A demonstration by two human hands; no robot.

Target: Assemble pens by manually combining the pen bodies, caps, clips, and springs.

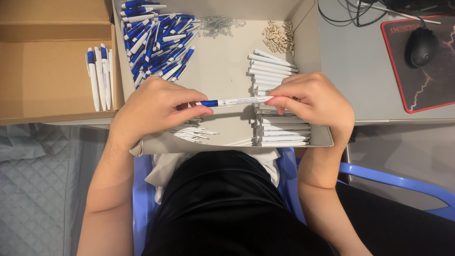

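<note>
Both hands meet over a shallow grey cardboard tray (310, 57) at centre frame: the left hand (154, 106) pinches the blue end of a white-and-blue pen (234, 101), the right hand (313, 99) pinches its white end, holding it level above the tray. An open brown carton (47, 71) (upper left) holds four finished pens (99, 76). Inside the tray lie heaped blue-and-white parts (154, 40), small springs (215, 23), tan plugs (278, 37) and stacked white barrels (279, 128).

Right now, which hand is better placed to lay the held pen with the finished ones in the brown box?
Probably the left hand: it pinches the pen at its blue end, and the brown box with finished pens lies on its side. The right hand is farther off.
</note>
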